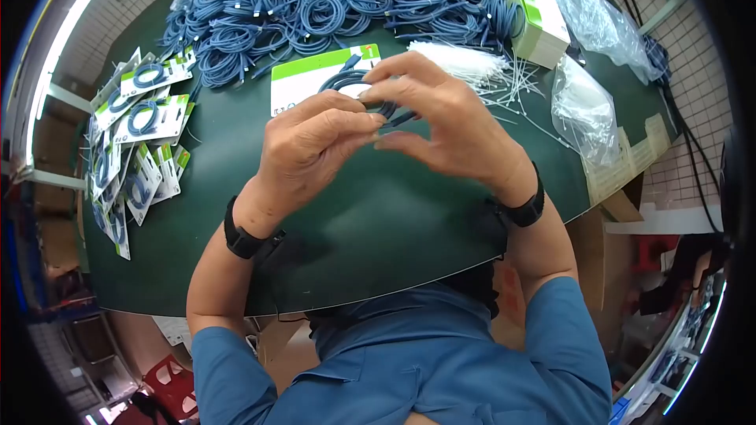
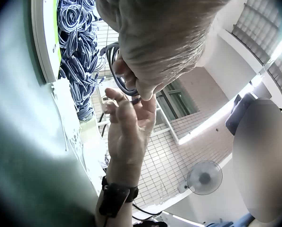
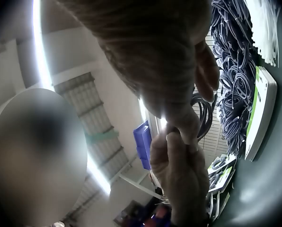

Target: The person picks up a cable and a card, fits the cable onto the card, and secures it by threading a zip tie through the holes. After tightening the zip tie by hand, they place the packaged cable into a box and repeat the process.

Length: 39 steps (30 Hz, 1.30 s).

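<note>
Both hands are raised over the green table (image 1: 378,220) and hold one coiled dark blue cable (image 1: 352,80). My left hand (image 1: 315,142) grips the coil from the left, fingers curled round it. My right hand (image 1: 441,114) pinches it from the right with thumb and fingertips. In the left wrist view the cable coil (image 2: 113,66) shows between the left hand (image 2: 155,38) and the right hand (image 2: 127,123). The right wrist view has a bit of the coil (image 3: 205,106) behind the fingers (image 3: 188,118).
A big heap of blue cables (image 1: 339,0) fills the far side. A green-and-white card (image 1: 315,79) lies under the hands. Packaged cables (image 1: 134,134) are stacked at left. White zip ties (image 1: 480,63), a box (image 1: 539,20) and plastic bags (image 1: 587,110) lie at right.
</note>
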Each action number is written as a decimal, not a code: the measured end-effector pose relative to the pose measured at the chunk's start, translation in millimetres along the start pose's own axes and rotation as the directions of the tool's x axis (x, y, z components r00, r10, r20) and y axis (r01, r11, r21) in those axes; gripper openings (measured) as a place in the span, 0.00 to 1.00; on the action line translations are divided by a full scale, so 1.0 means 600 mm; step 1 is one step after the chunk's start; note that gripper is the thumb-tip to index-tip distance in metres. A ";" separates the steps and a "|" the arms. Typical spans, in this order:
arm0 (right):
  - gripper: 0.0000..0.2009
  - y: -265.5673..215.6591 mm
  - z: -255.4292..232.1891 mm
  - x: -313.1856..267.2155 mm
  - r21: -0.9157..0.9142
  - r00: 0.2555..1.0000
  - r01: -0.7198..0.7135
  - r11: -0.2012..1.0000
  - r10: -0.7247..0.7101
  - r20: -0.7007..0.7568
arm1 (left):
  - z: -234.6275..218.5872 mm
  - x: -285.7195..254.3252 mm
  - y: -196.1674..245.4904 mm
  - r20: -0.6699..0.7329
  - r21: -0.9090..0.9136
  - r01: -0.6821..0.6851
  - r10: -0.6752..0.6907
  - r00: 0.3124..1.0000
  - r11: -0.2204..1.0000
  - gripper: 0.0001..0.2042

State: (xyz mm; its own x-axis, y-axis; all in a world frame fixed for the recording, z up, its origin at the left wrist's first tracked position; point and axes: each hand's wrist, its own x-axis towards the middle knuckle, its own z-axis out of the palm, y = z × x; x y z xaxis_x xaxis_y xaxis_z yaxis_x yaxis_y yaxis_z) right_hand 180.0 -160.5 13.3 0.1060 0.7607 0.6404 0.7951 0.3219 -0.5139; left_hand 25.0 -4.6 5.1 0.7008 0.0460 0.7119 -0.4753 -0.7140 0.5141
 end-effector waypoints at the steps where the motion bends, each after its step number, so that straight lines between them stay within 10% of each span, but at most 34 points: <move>1: 0.16 0.002 0.003 -0.004 -0.151 0.991 0.126 0.980 -0.119 0.053 | 0.005 -0.001 0.002 0.010 -0.003 -0.019 0.019 1.000 1.000 0.11; 14: 0.12 0.015 -0.002 -0.024 -0.208 0.935 -0.015 0.978 0.087 0.343 | -0.002 -0.002 -0.006 0.224 0.099 -0.158 0.132 0.966 0.983 0.15; 17: 0.16 0.000 -0.019 -0.012 0.147 0.899 -0.293 0.945 0.220 0.380 | -0.004 -0.005 -0.008 0.234 0.098 -0.158 0.132 0.963 0.983 0.16; 22: 0.17 0.006 -0.046 -0.005 0.333 0.943 -0.230 0.914 0.126 0.307 | -0.020 0.007 0.011 0.276 0.106 -0.172 0.137 0.951 0.979 0.15; 25: 0.15 -0.008 -0.070 0.000 0.397 0.837 -0.470 0.788 0.255 0.484 | -0.025 0.008 0.017 0.268 0.060 -0.179 0.157 0.951 0.982 0.15; 39: 0.10 0.020 -0.042 -0.008 0.213 0.989 -0.091 0.973 0.064 0.134 | -0.029 0.006 -0.018 0.150 0.039 -0.081 0.074 0.986 0.996 0.15</move>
State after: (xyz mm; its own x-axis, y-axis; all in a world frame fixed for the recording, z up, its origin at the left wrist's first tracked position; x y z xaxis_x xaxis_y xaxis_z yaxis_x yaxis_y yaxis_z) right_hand 203.9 -174.5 18.4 0.0755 0.8481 0.5244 0.6362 0.3640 -0.6802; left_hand 23.4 15.6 10.3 0.7352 -0.1123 0.6685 -0.5094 -0.7421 0.4356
